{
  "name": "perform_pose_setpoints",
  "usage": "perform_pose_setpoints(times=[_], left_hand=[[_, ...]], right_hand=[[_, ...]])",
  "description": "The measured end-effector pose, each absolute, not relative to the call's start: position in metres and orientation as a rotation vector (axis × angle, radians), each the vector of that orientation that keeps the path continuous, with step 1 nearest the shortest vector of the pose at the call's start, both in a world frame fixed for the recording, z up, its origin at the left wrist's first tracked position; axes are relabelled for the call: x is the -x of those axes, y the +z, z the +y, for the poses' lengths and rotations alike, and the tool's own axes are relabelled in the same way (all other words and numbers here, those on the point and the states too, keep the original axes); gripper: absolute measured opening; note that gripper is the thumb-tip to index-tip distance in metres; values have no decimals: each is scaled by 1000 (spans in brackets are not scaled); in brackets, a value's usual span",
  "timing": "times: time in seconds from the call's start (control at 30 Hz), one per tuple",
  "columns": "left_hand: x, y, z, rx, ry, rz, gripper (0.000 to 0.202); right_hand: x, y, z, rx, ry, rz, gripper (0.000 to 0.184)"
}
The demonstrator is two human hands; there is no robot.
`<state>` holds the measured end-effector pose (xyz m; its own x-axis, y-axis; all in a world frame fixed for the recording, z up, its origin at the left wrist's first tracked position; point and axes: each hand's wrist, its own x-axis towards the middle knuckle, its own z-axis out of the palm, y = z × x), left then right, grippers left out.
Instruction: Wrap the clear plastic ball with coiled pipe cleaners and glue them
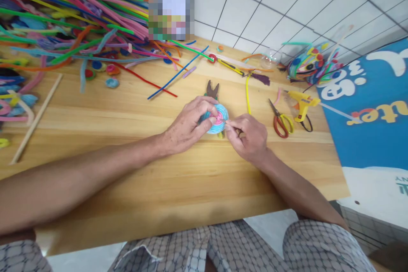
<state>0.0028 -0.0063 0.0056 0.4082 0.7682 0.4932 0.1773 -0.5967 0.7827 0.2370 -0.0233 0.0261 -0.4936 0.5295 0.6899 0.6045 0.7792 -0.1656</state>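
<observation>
A flat round coil of light blue pipe cleaner (224, 112) with a pink centre is in front of me. My left hand (194, 121) grips it from the left, thumb on its face. At the coil's right edge, my right hand (247, 136) is closed in a pinch; whatever lies between its fingertips is too small to make out. Just beyond the coil lies a pair of pliers (212, 89), jaws pointing away, its handles partly hidden under my left hand and the coil.
Pipe cleaners (105, 12) pile up at the far left, beside a wooden stick (38, 117). Scissors (280, 120) and a yellow glue gun (304, 103) lie to the right. A yellow cutter knife (231, 67) and a colourful fish-like figure (309, 66) are near the tiled wall (270, 4).
</observation>
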Motion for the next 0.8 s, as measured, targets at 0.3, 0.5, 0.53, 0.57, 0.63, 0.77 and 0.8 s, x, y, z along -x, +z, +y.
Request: perform_pose_setpoints(times=[0.3,0.5,0.53,0.57,0.63,0.77,0.8], left_hand=[[-2,8,-7,-1981,1148,827,12],[-2,8,-7,-1976,1164,833,13],[-2,8,-7,-1977,1164,836,14],[-2,7,-7,-1979,1166,839,14],[-2,8,-7,-1983,1176,841,15],[-2,9,-9,-1991,1192,833,15],[-2,9,-9,-1991,1188,834,15]], right_hand=[[-285,12,12,1364,31,-1855,8],[-305,0,29,1380,-173,-1989,21],[-296,5,21,1315,-158,-2026,25],[-285,11,11,1244,-117,-2066,30],[-260,24,-10,1087,-43,-2149,34],[-224,36,-29,920,15,-2229,33],[-220,35,-28,920,8,-2230,32]])
